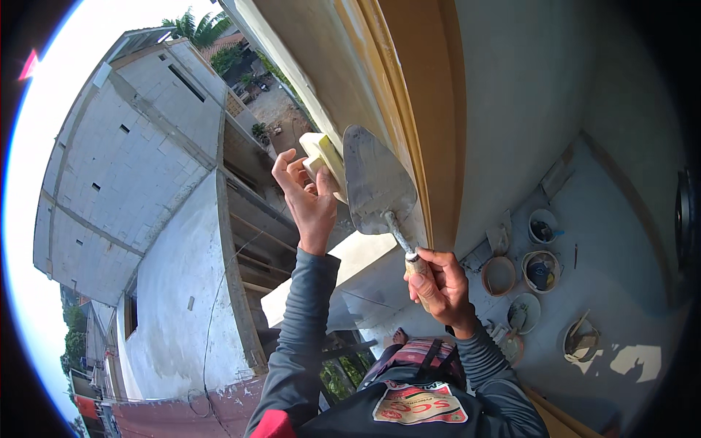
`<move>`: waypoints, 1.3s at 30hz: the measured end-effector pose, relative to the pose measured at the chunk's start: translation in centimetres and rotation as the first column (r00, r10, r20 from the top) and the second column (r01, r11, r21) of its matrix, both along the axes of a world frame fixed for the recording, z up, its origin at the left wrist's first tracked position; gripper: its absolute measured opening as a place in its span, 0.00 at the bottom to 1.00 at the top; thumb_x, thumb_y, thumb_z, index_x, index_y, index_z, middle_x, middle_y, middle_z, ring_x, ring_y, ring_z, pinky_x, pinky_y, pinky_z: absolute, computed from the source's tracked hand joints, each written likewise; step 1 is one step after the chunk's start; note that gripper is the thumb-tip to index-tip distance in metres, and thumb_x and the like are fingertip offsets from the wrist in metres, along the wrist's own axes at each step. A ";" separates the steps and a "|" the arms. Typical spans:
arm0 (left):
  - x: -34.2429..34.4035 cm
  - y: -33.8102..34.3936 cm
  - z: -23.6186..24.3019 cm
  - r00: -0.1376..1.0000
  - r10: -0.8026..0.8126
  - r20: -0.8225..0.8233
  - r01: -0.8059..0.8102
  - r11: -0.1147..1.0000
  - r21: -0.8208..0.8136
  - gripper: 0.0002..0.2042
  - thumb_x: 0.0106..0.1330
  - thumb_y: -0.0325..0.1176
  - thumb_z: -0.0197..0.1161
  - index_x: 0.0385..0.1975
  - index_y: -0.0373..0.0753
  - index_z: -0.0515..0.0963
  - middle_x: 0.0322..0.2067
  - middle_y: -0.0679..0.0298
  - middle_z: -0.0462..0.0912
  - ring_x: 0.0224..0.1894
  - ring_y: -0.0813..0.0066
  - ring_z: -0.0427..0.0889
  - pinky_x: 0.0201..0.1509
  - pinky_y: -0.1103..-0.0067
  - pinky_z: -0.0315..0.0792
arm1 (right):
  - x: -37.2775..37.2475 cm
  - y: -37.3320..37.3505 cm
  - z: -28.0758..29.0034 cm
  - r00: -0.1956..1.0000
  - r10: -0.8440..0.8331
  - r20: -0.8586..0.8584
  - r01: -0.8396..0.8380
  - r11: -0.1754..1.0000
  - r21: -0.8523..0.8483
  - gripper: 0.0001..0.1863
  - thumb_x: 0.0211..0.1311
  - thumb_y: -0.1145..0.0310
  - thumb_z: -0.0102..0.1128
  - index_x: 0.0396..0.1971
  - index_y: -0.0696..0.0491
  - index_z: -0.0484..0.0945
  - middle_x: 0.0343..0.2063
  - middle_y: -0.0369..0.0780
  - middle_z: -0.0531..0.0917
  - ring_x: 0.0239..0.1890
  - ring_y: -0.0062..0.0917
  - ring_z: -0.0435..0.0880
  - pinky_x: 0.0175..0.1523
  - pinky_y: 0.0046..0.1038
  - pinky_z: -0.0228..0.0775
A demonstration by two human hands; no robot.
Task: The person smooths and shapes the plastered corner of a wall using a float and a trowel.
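Buckets and round pans stand on the grey floor (pixel 606 255) at the lower right of the head view. The uppermost bucket (pixel 553 215) has something dark in it, with a blue piece (pixel 558 233) at its rim; the pale bucket (pixel 531 263) below holds a dark mass and a small yellow piece (pixel 550 278). Just left, a brown-rimmed pan (pixel 484 282) contains something greyish, too small to make out. The basin (pixel 535 309) beneath has grey material inside, and a stick (pixel 581 321) leans out of the lowest bucket (pixel 563 347).

The smooth grey wall (pixel 526 95) meets a brown, ochre-edged upright (pixel 434 87); outside, at left, rises a block building (pixel 139 175).

Beside that upright, the left hand (pixel 310 208) has its fingers clamped on the grip of a pale yellow float (pixel 315 144). The right hand's (pixel 442 286) fingers are wrapped around the handle of a trowel (pixel 380 182), whose broad blade points up just beside the float; whether they touch cannot be told.
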State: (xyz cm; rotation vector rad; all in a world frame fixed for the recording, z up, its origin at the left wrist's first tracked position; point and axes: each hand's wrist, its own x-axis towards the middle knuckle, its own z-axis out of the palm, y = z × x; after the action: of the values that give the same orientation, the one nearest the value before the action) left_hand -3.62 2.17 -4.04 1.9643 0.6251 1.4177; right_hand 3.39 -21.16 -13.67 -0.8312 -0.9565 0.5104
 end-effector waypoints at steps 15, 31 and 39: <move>-5.2 -3.0 1.3 0.975 -0.046 0.218 0.028 0.996 0.086 0.31 0.69 0.28 0.65 0.65 0.44 0.52 0.51 0.53 0.75 0.55 0.66 0.78 0.55 0.70 0.81 | -2.2 6.4 -4.1 0.961 0.121 -0.247 -0.077 0.981 0.179 0.22 0.72 0.71 0.56 0.61 0.54 0.62 0.35 0.44 0.79 0.26 0.20 0.77 0.29 0.23 0.72; 0.2 -3.3 6.0 0.983 -0.131 0.130 0.093 0.959 0.268 0.30 0.68 0.29 0.65 0.63 0.44 0.54 0.52 0.53 0.73 0.51 0.69 0.78 0.48 0.74 0.78 | -3.9 0.5 -7.0 0.992 0.034 -0.122 -0.020 0.993 0.115 0.22 0.72 0.71 0.56 0.62 0.52 0.62 0.36 0.47 0.78 0.27 0.23 0.77 0.33 0.26 0.74; -4.5 -2.5 -7.0 0.998 -0.059 -0.035 0.054 0.989 -0.135 0.30 0.66 0.17 0.59 0.63 0.43 0.52 0.49 0.57 0.73 0.51 0.72 0.77 0.47 0.78 0.77 | -2.3 6.7 -1.3 0.994 0.066 -0.082 -0.045 0.971 0.234 0.22 0.71 0.72 0.57 0.61 0.56 0.63 0.34 0.41 0.81 0.27 0.17 0.76 0.31 0.21 0.72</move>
State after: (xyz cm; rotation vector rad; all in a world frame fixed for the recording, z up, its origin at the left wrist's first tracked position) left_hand -8.07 -0.29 -11.03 1.8924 0.6597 1.2732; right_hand 1.06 -14.50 -14.93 -0.5678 -0.9390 0.4692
